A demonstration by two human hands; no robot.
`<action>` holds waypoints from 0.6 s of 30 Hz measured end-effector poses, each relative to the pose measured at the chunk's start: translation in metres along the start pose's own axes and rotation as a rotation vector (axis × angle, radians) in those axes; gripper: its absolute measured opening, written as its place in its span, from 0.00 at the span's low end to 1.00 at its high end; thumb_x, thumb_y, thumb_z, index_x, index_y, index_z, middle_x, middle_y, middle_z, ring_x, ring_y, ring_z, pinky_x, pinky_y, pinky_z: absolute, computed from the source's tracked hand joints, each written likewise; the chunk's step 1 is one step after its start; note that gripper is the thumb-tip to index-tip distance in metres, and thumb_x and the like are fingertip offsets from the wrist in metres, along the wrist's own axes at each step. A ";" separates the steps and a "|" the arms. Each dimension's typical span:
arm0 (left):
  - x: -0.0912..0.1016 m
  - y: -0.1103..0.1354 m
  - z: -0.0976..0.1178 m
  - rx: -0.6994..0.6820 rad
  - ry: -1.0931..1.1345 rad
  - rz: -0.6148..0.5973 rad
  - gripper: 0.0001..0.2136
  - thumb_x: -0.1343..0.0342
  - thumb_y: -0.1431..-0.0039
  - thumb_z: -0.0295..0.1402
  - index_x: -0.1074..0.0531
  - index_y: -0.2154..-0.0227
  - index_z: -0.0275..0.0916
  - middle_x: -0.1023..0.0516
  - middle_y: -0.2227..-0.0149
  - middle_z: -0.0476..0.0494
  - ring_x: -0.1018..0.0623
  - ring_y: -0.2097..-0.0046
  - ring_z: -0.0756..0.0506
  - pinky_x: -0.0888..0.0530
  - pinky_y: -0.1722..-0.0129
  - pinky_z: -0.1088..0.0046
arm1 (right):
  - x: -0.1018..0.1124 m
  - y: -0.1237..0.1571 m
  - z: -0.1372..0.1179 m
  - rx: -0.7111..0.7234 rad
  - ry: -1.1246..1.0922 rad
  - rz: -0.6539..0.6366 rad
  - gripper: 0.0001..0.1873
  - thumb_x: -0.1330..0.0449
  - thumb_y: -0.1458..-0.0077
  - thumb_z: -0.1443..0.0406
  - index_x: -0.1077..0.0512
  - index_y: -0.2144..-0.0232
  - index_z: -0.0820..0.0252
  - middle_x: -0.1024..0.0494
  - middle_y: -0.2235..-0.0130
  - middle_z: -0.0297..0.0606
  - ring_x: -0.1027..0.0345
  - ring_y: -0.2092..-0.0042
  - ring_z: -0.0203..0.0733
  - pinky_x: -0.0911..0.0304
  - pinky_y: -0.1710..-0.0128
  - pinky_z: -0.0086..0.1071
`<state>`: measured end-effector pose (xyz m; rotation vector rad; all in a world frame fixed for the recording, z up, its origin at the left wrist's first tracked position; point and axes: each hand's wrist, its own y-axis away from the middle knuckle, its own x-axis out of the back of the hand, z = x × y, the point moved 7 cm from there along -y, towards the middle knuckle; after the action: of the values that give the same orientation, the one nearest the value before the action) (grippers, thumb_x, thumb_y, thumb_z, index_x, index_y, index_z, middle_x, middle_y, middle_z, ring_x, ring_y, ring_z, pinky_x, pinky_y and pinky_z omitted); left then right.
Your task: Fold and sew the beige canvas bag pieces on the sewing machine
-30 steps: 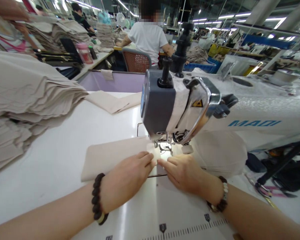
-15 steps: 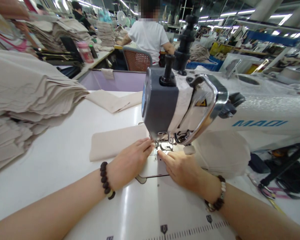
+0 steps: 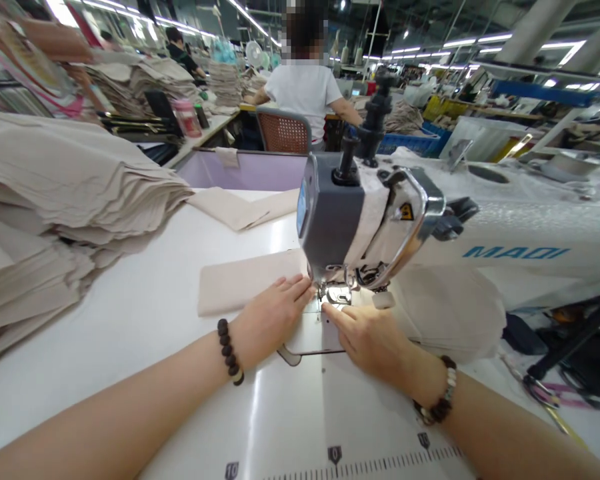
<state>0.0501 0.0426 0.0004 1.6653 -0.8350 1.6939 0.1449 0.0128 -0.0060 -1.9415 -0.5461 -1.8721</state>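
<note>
A beige folded fabric piece (image 3: 245, 283) lies flat on the sewing machine bed, its right end under the machine head (image 3: 333, 220). My left hand (image 3: 275, 317) rests palm down on its near edge, fingers stretched out towards the presser foot (image 3: 337, 295). Close by on the right, my right hand (image 3: 367, 340) lies low on the metal plate (image 3: 310, 337), index finger extended to just in front of the needle area. Its other fingers bend loosely beneath the hand. The fabric edge between my fingertips is mostly hidden. Another beige stack (image 3: 445, 310) sits under the machine arm.
Large piles of beige fabric (image 3: 80, 173) cover the table's left side. A loose folded strip (image 3: 240, 210) lies behind the machine bed. Scissors (image 3: 540, 390) and dark items are at the right. A co-worker in a white shirt (image 3: 303, 90) sits ahead with their back turned.
The camera view has shifted slightly, so the scene appears further right. Both hands keep about the same place beside the presser foot; the fabric shows little movement.
</note>
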 end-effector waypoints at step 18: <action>0.047 0.127 -0.010 0.258 0.321 -0.002 0.24 0.60 0.45 0.20 0.37 0.47 0.41 0.29 0.49 0.45 0.26 0.52 0.45 0.29 0.52 0.66 | 0.005 0.007 0.005 0.027 -0.139 0.019 0.13 0.51 0.45 0.70 0.29 0.60 0.59 0.24 0.63 0.38 0.31 0.64 0.38 0.43 0.66 0.29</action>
<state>-0.0574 -0.0272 0.0452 1.4918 -0.4777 2.0664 0.1526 0.0095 -0.0014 -2.0624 -0.5885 -1.7180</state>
